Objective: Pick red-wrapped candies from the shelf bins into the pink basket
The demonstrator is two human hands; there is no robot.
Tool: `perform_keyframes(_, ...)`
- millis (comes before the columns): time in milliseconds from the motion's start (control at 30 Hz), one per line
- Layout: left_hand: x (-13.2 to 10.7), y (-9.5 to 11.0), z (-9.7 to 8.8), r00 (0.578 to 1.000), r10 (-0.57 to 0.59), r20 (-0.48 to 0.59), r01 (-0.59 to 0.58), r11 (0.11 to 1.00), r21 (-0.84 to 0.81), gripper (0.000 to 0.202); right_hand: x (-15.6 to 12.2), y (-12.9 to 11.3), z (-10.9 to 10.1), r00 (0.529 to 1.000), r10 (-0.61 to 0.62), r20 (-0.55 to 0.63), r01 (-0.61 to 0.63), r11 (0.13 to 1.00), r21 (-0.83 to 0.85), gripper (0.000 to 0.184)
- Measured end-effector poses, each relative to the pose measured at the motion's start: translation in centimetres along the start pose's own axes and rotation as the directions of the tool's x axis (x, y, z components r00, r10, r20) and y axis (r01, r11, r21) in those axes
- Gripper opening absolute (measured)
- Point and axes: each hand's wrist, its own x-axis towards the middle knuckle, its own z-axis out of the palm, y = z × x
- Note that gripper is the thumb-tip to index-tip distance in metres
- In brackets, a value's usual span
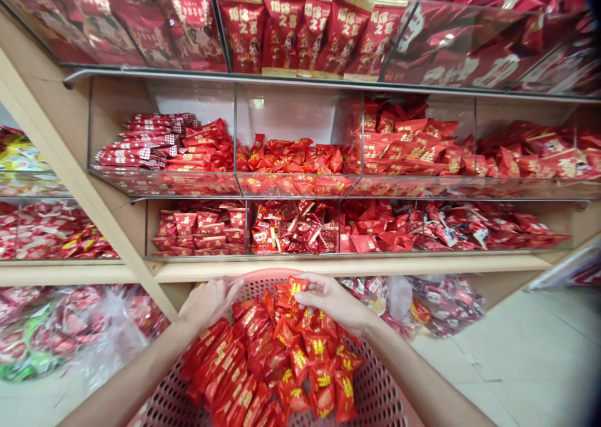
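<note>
A pink perforated basket (375,396) sits low in front of me, heaped with red wrapped candies (286,358) printed in gold. My left hand (209,302) grips the basket's far rim, fingers curled over it. My right hand (328,298) is closed in a pinch on one red candy packet (295,286) at the top of the heap. Both forearms reach in from the bottom of the picture.
Glass bins (300,186) on wooden shelves (357,265) hold red sweets in three tiers. Red bags (305,29) stand in the top tier. Clear plastic sacks of candy (436,302) lie on the tiled floor (530,358) under the lowest shelf.
</note>
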Motion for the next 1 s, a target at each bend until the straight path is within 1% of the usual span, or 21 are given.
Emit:
perform_keyframes(100, -0.08, 0.14, -0.29, 1.000, -0.007, -0.005, 0.007, 1.000, -0.025, 0.065, 0.06, 0.38, -0.16, 1.000, -0.004, -0.012, 0.003, 1.000, -0.019, 0.030)
perform_keyframes(233, -0.14, 0.30, -0.57, 0.999, -0.027, 0.024, 0.028, 0.999, -0.027, 0.059, 0.03, 0.51, -0.15, 1.000, 0.001, -0.019, -0.002, 1.000, -0.030, 0.025)
perform_keyframes(333, -0.15, 0.32, -0.54, 0.999, -0.029, 0.022, 0.029, 1.000, -0.012, 0.059, -0.02, 0.33, -0.04, 1.000, 0.009, -0.016, -0.010, 1.000, -0.023, 0.023)
perform_keyframes(467, -0.08, 0.23, -0.31, 1.000, -0.008, 0.015, 0.008, 1.000, 0.030, 0.060, -0.02, 0.19, 0.06, 0.999, 0.024, -0.035, -0.024, 1.000, -0.002, 0.029)
perform_keyframes(600, 0.11, 0.11, -0.09, 1.000, -0.007, -0.005, 0.007, 1.000, -0.002, 0.061, 0.00, 0.18, 0.11, 0.997, 0.008, -0.071, -0.006, 1.000, 0.022, 0.033)
perform_keyframes(800, 0.11, 0.12, -0.09, 1.000, 0.007, 0.013, -0.008, 1.000, 0.025, 0.064, -0.05, 0.30, 0.13, 0.998, 0.020, -0.056, -0.019, 1.000, 0.016, 0.034)
perform_keyframes(933, -0.07, 0.22, -0.16, 1.000, -0.020, -0.001, 0.020, 1.000, -0.005, 0.067, -0.10, 0.23, 0.17, 0.997, 0.014, -0.075, -0.014, 1.000, 0.012, 0.040)
perform_keyframes(1000, -0.07, 0.23, -0.19, 0.999, -0.035, -0.006, 0.035, 0.999, -0.019, 0.068, -0.20, -0.32, 0.28, 0.994, 0.017, -0.109, -0.015, 1.000, 0.011, 0.038)
